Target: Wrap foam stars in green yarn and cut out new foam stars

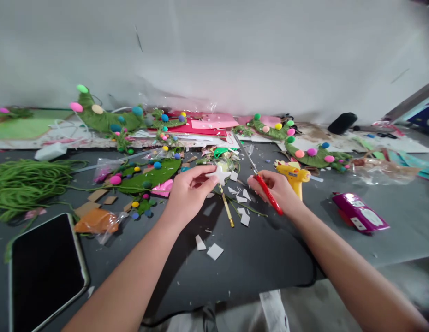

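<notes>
My left hand (193,193) pinches a small white star (219,175) between thumb and fingers, over the middle of the table. To its right, my right hand (275,186) is closed around red-handled scissors (269,194), whose long metal blades point up and away, toward the back. Star and blades are apart. Below the star lies a yellow pencil (227,210) with its end toward me. White cut scraps (215,251) are scattered on the dark table beneath and between my hands. Just beyond my right wrist stands a yellow glue gun (295,177), partly hidden by the hand.
Green yarn (24,186) and a phone (44,272) lie at the left, near an orange packet (97,222). Green wrapped shapes with pompoms (110,120) line the back by the wall. A purple packet (360,212) rests at the right.
</notes>
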`<state>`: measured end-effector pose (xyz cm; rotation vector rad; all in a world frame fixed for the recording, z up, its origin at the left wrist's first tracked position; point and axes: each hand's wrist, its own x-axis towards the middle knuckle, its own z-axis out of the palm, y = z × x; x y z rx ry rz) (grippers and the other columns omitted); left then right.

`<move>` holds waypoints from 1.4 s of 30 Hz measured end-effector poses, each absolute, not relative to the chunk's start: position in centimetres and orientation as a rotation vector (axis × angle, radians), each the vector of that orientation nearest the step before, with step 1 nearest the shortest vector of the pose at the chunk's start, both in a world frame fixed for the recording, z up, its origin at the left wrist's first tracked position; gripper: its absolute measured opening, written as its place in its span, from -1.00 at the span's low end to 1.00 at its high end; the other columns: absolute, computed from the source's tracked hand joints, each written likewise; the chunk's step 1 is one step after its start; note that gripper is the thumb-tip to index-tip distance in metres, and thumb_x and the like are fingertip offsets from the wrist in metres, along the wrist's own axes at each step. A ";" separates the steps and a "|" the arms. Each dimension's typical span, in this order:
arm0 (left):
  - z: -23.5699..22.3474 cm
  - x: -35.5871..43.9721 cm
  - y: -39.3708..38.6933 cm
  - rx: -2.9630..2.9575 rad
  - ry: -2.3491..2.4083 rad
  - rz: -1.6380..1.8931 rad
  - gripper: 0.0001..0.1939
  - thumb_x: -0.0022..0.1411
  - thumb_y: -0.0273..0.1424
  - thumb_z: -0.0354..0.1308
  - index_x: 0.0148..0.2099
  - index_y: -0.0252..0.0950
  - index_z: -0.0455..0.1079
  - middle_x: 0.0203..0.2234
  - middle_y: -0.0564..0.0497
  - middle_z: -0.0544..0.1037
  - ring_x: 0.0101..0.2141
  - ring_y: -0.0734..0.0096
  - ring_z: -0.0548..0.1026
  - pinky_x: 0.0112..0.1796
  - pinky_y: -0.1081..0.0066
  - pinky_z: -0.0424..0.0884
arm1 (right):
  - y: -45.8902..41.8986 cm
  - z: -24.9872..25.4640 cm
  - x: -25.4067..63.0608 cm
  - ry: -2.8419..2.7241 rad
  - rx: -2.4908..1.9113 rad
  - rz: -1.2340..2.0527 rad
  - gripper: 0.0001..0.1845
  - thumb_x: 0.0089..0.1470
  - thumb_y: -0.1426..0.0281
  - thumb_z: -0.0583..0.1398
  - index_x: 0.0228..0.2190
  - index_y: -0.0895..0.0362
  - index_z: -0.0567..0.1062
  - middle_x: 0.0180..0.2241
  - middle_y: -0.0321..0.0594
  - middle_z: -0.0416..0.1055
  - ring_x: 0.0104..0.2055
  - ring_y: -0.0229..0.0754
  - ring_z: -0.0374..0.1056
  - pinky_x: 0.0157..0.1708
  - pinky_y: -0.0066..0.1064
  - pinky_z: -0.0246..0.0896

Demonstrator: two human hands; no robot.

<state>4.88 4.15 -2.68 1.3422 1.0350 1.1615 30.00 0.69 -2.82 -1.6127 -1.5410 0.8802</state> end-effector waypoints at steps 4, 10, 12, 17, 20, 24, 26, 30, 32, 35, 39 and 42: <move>-3.1 5.0 4.3 1.345 1.028 1.160 -0.63 0.16 -0.20 0.48 -0.02 -0.26 0.67 -0.18 -0.09 0.75 -0.21 0.18 0.70 -0.17 0.26 0.65 | 0.3 -3.0 29.7 -1.617 -1.568 0.839 -0.37 0.09 -0.18 0.38 -0.46 0.07 0.32 -0.53 -0.43 0.16 -0.47 -0.30 0.03 -0.48 -0.39 -0.06; -2.9 4.1 5.0 1.377 0.994 1.195 -0.62 0.19 -0.14 0.45 -0.03 -0.25 0.64 -0.24 -0.06 0.70 -0.20 0.22 0.68 -0.07 0.26 0.62 | -0.1 -2.7 29.5 -1.740 -1.590 0.773 -0.43 0.05 -0.04 0.45 -0.43 0.06 0.31 -0.52 -0.46 0.17 -0.44 -0.28 0.03 -0.44 -0.39 -0.04; -2.6 3.4 5.3 1.397 0.987 1.183 -0.60 0.22 -0.15 0.42 0.03 -0.24 0.62 -0.21 -0.05 0.67 -0.23 0.25 0.68 -0.11 0.27 0.63 | 0.0 -2.5 30.0 -1.756 -1.604 0.755 -0.44 0.07 -0.04 0.44 -0.45 0.06 0.29 -0.53 -0.46 0.14 -0.44 -0.28 0.01 -0.43 -0.38 -0.05; -2.1 1.9 6.2 1.425 1.056 1.187 -0.49 0.14 -0.31 0.48 0.12 -0.26 0.51 -0.14 -0.07 0.65 -0.29 0.28 0.67 -0.30 0.37 0.58 | 0.1 -1.6 31.8 -1.903 -1.771 0.667 -0.40 -0.03 0.00 0.48 -0.49 0.06 0.25 -0.54 -0.46 0.13 -0.43 -0.27 0.04 -0.41 -0.37 -0.02; -2.1 1.5 6.5 1.436 1.080 1.226 -0.64 0.14 -0.34 0.48 -0.03 -0.29 0.55 -0.28 -0.04 0.67 -0.29 0.33 0.64 -0.25 0.40 0.55 | 0.0 -1.4 32.5 -2.052 -1.861 0.643 -0.40 -0.06 0.01 0.48 -0.50 0.06 0.25 -0.53 -0.45 0.16 -0.43 -0.26 0.05 -0.40 -0.38 0.00; -2.3 1.6 6.6 1.445 1.069 1.239 -0.69 0.18 -0.33 0.46 -0.03 -0.26 0.61 -0.34 -0.02 0.67 -0.32 0.34 0.62 -0.26 0.39 0.53 | -0.1 -1.3 32.5 -2.114 -1.882 0.717 -0.45 -0.06 -0.01 0.47 -0.48 0.06 0.31 -0.52 -0.44 0.19 -0.42 -0.25 0.07 -0.39 -0.37 0.02; -2.4 1.8 6.5 1.475 1.062 1.230 -0.69 0.19 -0.34 0.46 -0.01 -0.24 0.64 -0.34 -0.02 0.68 -0.33 0.35 0.60 -0.28 0.40 0.51 | -0.1 -1.2 32.2 -2.106 -1.879 0.750 -0.44 -0.06 -0.02 0.47 -0.49 0.06 0.31 -0.52 -0.44 0.18 -0.42 -0.25 0.05 -0.40 -0.37 0.01; -2.6 2.0 6.3 1.544 1.049 1.232 -0.70 0.20 -0.38 0.44 0.01 -0.21 0.69 -0.31 -0.01 0.70 -0.32 0.37 0.59 -0.27 0.40 0.50 | -0.2 -0.9 31.9 -2.087 -1.870 0.790 -0.36 -0.05 -0.02 0.48 -0.54 0.06 0.21 -0.54 -0.45 0.08 -0.44 -0.27 0.00 -0.44 -0.38 -0.05; -2.7 2.0 6.3 1.551 1.051 1.242 -0.66 0.20 -0.39 0.44 0.04 -0.19 0.69 -0.28 -0.02 0.71 -0.28 0.35 0.60 -0.25 0.38 0.51 | -0.3 -0.8 31.9 -2.095 -1.859 0.808 -0.35 -0.04 -0.02 0.47 -0.55 0.06 0.19 -0.55 -0.45 0.06 -0.44 -0.28 0.00 -0.45 -0.38 -0.07; -2.8 2.0 6.4 1.580 1.059 1.241 -0.64 0.21 -0.36 0.44 0.08 -0.18 0.70 -0.26 -0.03 0.71 -0.25 0.30 0.61 -0.21 0.33 0.54 | -0.4 -0.7 32.0 -2.117 -1.839 0.813 -0.35 -0.02 -0.03 0.46 -0.55 0.07 0.19 -0.56 -0.44 0.08 -0.44 -0.28 -0.01 -0.45 -0.37 -0.09; -2.8 2.0 6.3 1.616 1.056 1.236 -0.64 0.23 -0.37 0.43 0.09 -0.15 0.70 -0.26 -0.03 0.72 -0.24 0.29 0.62 -0.19 0.30 0.55 | -0.3 -0.7 32.0 -2.146 -1.822 0.793 -0.30 -0.02 -0.07 0.45 -0.57 0.08 0.16 -0.56 -0.43 0.05 -0.45 -0.28 -0.04 -0.46 -0.36 -0.12; -2.8 2.0 6.2 1.617 1.056 1.234 -0.64 0.23 -0.37 0.43 0.09 -0.14 0.70 -0.26 -0.02 0.72 -0.25 0.30 0.62 -0.17 0.30 0.54 | -0.2 -0.8 32.0 -2.159 -1.801 0.808 -0.29 -0.01 -0.11 0.44 -0.57 0.08 0.17 -0.57 -0.43 0.04 -0.45 -0.28 -0.05 -0.47 -0.36 -0.12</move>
